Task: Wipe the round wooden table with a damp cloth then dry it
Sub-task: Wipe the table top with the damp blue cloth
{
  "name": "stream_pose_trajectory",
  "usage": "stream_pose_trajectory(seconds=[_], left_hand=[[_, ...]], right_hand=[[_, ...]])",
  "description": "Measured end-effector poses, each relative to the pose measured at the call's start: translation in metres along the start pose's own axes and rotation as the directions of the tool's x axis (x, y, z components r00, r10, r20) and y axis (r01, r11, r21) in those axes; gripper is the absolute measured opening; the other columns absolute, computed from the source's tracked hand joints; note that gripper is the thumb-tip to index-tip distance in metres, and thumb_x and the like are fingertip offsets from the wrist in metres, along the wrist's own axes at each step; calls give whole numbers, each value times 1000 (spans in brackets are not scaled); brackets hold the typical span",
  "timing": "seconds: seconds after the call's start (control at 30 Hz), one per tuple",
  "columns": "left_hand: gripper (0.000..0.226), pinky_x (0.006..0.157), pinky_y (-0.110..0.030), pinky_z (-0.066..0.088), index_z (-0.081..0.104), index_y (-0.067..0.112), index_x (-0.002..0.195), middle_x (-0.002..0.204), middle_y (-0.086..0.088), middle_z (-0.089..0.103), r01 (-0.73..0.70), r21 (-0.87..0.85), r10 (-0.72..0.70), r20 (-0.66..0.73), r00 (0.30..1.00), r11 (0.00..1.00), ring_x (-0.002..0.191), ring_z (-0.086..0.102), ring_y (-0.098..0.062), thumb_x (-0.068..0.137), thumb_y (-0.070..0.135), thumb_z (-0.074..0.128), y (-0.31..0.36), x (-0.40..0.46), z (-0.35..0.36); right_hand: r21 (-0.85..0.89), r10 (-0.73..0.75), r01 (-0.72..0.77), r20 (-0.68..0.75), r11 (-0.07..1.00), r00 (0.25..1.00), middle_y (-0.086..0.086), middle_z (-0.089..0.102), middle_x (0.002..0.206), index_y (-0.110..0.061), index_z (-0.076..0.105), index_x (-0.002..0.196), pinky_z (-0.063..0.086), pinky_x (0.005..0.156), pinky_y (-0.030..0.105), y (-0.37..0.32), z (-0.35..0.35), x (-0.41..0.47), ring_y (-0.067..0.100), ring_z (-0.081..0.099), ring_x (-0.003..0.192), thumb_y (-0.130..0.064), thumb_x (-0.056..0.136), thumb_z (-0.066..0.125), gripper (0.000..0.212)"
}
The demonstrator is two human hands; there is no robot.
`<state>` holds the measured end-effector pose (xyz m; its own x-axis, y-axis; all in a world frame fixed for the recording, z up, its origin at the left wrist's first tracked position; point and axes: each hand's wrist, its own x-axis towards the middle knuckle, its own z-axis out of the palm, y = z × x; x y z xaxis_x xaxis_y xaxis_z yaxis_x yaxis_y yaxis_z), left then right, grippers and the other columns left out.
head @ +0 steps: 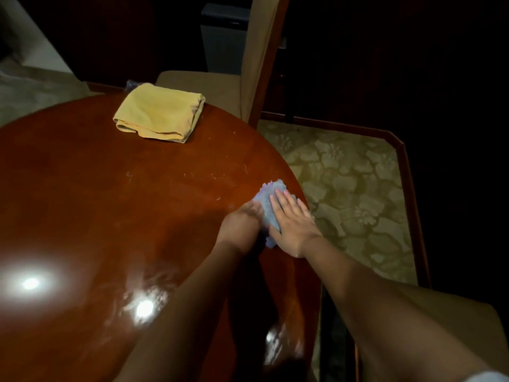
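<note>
Head view: both hands press a pale blue damp cloth point(266, 209) near the right edge of the round wooden worktop point(110, 205); the right hand point(292, 221) lies flat with straight fingers, the left hand point(243, 220) rests at its side, fingers hidden. The cloth's long axis runs away from the person, so the wet wiping seems in progress. Next come more strokes, then the folded yellow cloth point(159, 113) at the far edge for drying.

Glossy wooden table point(110, 205); soft yellow cloth point(159, 113).

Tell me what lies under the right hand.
The right hand presses flat on a pale blue cloth near the table edge. The left hand touches the cloth's other side. The cloth's middle and the wood beneath are covered.
</note>
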<state>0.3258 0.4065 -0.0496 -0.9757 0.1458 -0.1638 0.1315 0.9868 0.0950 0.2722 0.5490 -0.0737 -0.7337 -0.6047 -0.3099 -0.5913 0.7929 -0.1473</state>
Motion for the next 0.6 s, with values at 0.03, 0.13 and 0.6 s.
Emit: stream_pose_trajectory(seconds=[0.03,0.13,0.6], left_hand=[[58,109,-22,24,31,11,145,151,-3,32,26,-6,-26,-19,999,1000,141,23,-14,95,36,46,-4,8,-5],[58,107,-23,26,33,11,144,149,-3,35,72,-15,-73,-44,996,997,141,24,-16,94,38,48,-16,30,-18],[49,112,-23,20,28,11,147,151,-4,35,265,58,-258,-107,960,963,139,30,-16,100,20,38,-61,103,-29]], right_hand=[[-6,-14,14,-3,1000,1000,1,-18,159,-15,-11,152,-13,116,34,3,-5,12,15,-20,145,-50,96,17,71],[-19,-67,67,-22,998,997,0,-14,160,-15,-7,152,-12,117,34,11,-18,47,15,-17,146,-53,91,15,75],[-117,-244,240,-19,964,970,-1,-20,159,-16,-11,152,-11,117,35,26,-55,152,15,-20,145,-47,100,26,71]])
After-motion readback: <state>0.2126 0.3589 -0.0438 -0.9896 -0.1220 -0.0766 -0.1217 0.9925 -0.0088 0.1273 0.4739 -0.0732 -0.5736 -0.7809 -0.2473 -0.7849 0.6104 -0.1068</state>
